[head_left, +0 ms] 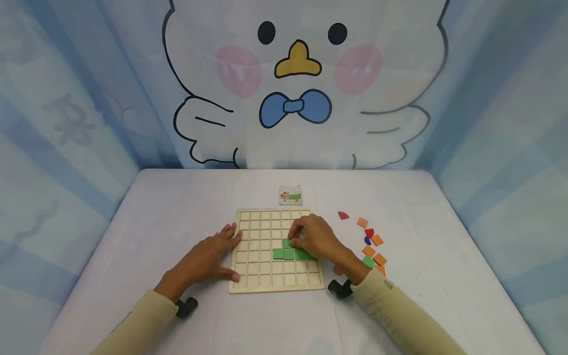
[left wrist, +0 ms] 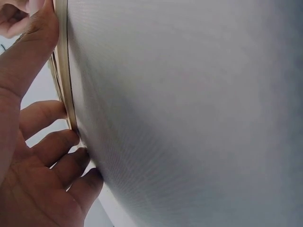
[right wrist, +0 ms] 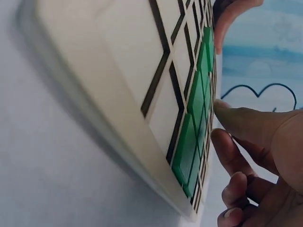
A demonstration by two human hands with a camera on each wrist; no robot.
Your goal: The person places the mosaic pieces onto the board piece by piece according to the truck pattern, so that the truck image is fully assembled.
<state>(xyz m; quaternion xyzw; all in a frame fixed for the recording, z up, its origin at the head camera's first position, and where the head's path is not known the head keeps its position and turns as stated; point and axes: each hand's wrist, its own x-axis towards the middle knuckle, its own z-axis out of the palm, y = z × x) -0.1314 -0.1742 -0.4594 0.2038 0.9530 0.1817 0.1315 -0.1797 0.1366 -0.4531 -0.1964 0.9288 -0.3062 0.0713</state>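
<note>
At the left, a tan sleeve point(head_left: 141, 320) leads to the left hand point(head_left: 204, 257), which slants away and rightward. Its fingers point(left wrist: 53, 145) are spread and relaxed, resting against the board's left edge, the thumb nearest the wearer. A small black device point(head_left: 187, 307) sits at the wrist.

In the middle of the desk point(head_left: 191, 207) lies the board point(head_left: 257, 274), flat and close to square, so no long axis stands out; its near edge runs almost straight across, tipped very slightly. It looks like pale wood, with raised strips dividing it into square cells. Green tiles point(head_left: 288, 254), flat and smooth, sit in cells toward its right side. Their nearer row has its long axis running left to right, and another green tile point(head_left: 286, 243) lies just beyond that row. Past the board's far edge is a small card point(head_left: 290, 195), printed with a grid and a green and orange-brown picture.

The right hand point(head_left: 318, 239) reaches in from the right, pointing away and leftward over the board. Its thumb and forefinger meet the green area with tips slightly apart; whether they grip a tile I cannot tell. The other fingers are curled.

Farther right lie loose pieces: flat orange squares point(head_left: 362, 222), red rounded wedges point(head_left: 343, 215), a blue curved piece point(head_left: 367, 240) and a green piece point(head_left: 368, 261).
</note>
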